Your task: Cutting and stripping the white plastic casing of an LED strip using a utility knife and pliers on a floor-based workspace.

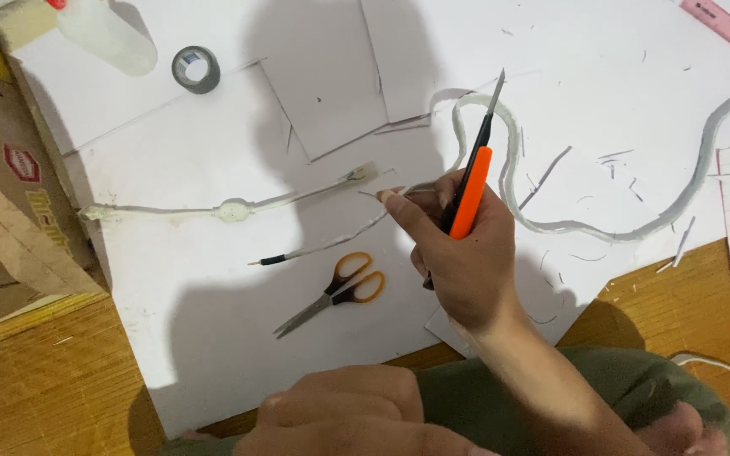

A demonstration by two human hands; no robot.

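My right hand (458, 253) is closed around an orange and black utility knife (471, 187), blade pointing up and away. Its thumb and forefinger also pinch the end of a thin white wire (331, 243) with a black tip, which lies leftward across the white foam board (187, 279). Low in the view, my left hand (340, 414) rests near the board's front edge with fingers curled and nothing visible in it. Orange-handled scissors (331, 291) lie shut just left of my right hand. A white cable with a lump at its middle (230, 209) lies above the wire.
A long grey foam strip (513, 160) snakes across the board to the right. A tape roll (196, 69) and a clear bottle (107, 34) sit at the top left, a cardboard box (10, 211) at the left, and a pink ruler (724, 29) at the top right. Cut slivers litter the board.
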